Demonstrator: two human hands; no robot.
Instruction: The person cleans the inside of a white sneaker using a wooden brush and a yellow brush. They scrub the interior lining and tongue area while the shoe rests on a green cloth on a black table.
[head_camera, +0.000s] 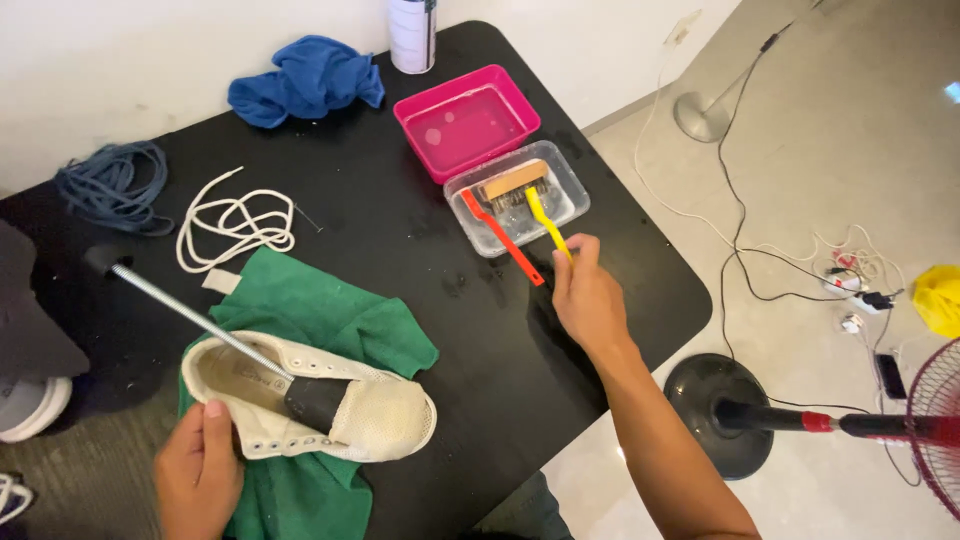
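A white laceless shoe (340, 405) lies on a green cloth (310, 320) at the table's near edge, mounted on a metal rod (185, 310) with a black end inside it. My left hand (200, 470) grips the shoe's heel rim. My right hand (590, 295) reaches out and closes on the handle of a yellow brush (545, 225). The brush head rests in a clear plastic tray (515, 195) beside a red brush (495, 235) and a wooden brush (512, 182).
A pink tub (465, 120) of water stands behind the clear tray. A blue towel (305, 80), a white can (412, 35), white laces (235, 225) and a blue cord (110, 185) lie on the black table (400, 240). A fan base (720, 410) and cables are on the floor to the right.
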